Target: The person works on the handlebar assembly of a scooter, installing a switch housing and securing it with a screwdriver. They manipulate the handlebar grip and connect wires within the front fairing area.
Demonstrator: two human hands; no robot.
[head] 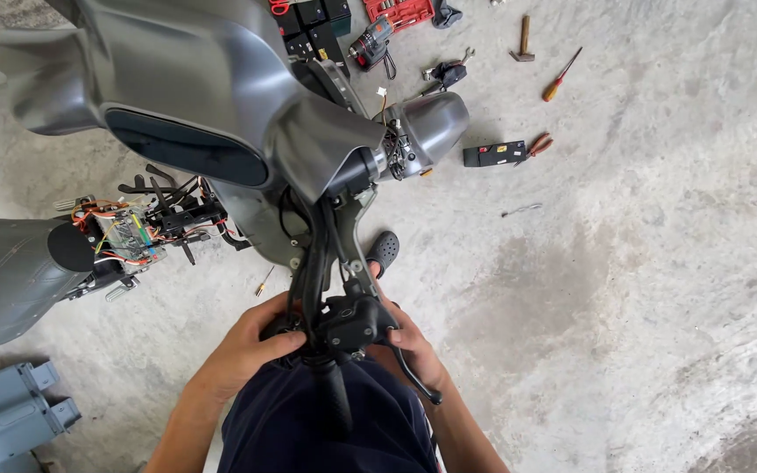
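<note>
Left hand (251,346): fingers curled around the black switch housing (354,322).
Right hand (413,350): gripping the housing's far side, beside the brake lever (415,377).
Around: grey fairing (212,79) overhead, tools across the floor (641,263).

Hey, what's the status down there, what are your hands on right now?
Both hands, left and right, wrapped around black handlebar switch housing. Brake lever sticks out by right hand. Cable bundle crowds the housing.

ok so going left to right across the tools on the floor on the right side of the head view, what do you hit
black flat box → red-handled pliers → hammer (further away) → orange-handled screwdriver
</note>
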